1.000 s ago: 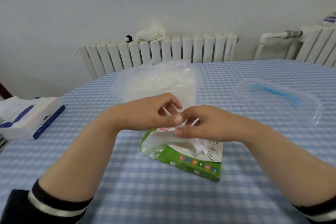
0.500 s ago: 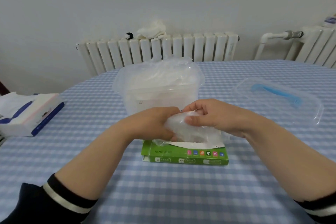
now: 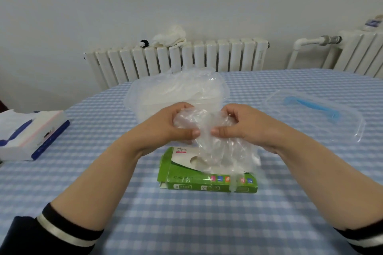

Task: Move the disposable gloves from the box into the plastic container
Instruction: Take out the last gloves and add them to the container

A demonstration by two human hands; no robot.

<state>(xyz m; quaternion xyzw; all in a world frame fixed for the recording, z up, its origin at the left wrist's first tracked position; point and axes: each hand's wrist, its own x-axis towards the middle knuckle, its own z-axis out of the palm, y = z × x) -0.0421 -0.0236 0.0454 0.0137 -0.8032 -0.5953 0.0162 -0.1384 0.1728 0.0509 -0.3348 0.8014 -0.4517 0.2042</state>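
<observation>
Both hands grip a crumpled wad of clear disposable gloves (image 3: 209, 130) above the green box (image 3: 207, 180): the left hand (image 3: 165, 128) and right hand (image 3: 246, 126) pinch it from either side, thumbs nearly meeting. The wad's lower part trails into the box's opening. The plastic container (image 3: 176, 93) stands just behind, heaped with gloves. Its lid (image 3: 315, 109) lies well to the right on the bench (image 3: 186, 223); a tissue pack (image 3: 31, 136) sits near the left edge.

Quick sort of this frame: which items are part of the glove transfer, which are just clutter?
In the job:
- left hand and right hand, both gripping the wad of clear gloves
- green glove box
- plastic container, already holding gloves
- clear lid with blue handle, lying apart

Lying about:
- tissue pack
- white cloth on the radiator
</observation>
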